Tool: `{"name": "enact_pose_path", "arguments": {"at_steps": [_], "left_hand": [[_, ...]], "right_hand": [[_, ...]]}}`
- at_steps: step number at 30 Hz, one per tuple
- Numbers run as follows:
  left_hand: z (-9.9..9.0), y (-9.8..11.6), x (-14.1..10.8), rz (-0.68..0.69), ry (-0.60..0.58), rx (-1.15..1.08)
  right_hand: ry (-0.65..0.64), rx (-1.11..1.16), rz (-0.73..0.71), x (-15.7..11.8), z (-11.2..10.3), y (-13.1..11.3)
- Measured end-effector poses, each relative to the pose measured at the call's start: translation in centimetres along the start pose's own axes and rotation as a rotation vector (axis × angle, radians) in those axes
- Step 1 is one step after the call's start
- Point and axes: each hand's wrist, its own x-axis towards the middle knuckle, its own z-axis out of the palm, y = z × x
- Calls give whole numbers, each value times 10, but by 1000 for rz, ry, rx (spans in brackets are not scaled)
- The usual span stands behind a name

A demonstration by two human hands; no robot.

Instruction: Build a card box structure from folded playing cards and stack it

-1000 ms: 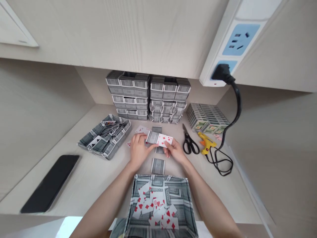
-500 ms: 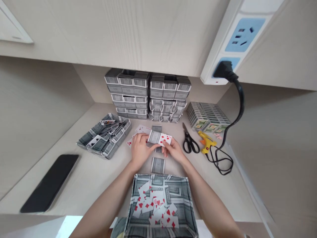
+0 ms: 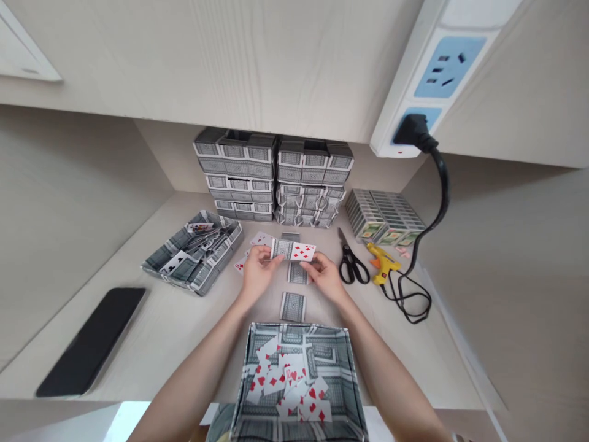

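Card (image 3: pixel 293 250) now sits level and a little further from the desk's front edge than half a second ago, when its right end dipped; the right thumb has gone from its face to its lower edge. Left hand (image 3: pixel 257 270) pinches the patterned end, thumb in front. Right hand (image 3: pixel 326 276) grips the diamond-face end from below, its far fingers partly hidden. Key relation: card is held between the two hands, long axis running side to side, roughly parallel to the desk (image 3: pixel 184 350) front edge. Three small pieces (image 3: pixel 293 307) line up the other way, from back edge toward front edge, so card crosses their line, overlapping the stretch between rear and middle pieces in view. Middle piece is nearer the right thumb. Height of card above desk: cannot tell. Box (image 3: pixel 340 383), with loose cards inside, overlaps the front edge between the forearms. Tray (image 3: pixel 218 264) stands beyond the left hand, toward the back left corner; scissors (image 3: pixel 353 270) lie just right of the right hand.
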Motion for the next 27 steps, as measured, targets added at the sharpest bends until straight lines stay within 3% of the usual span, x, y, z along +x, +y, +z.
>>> {"name": "enact_pose_path", "arguments": {"at_steps": [2, 5, 8, 12, 20, 27], "left_hand": [[-1, -1, 3, -66, -8, -96], [-2, 2, 5, -144, -3, -193], [-3, 6, 5, -225, 21, -280], [-3, 9, 5, -302, 26, -346], [-7, 9, 10, -351, 120, -285], [-12, 14, 11, -405, 99, -416]], "right_hand": [[47, -154, -95, 1, -4, -1], [-28, -302, -167, 1, -10, -3], [-130, -387, -153, -2, -10, -2], [-147, -452, -106, -6, -6, 1], [13, -477, -182, -9, -2, -9], [139, -452, -211, -7, -4, -10]]}}
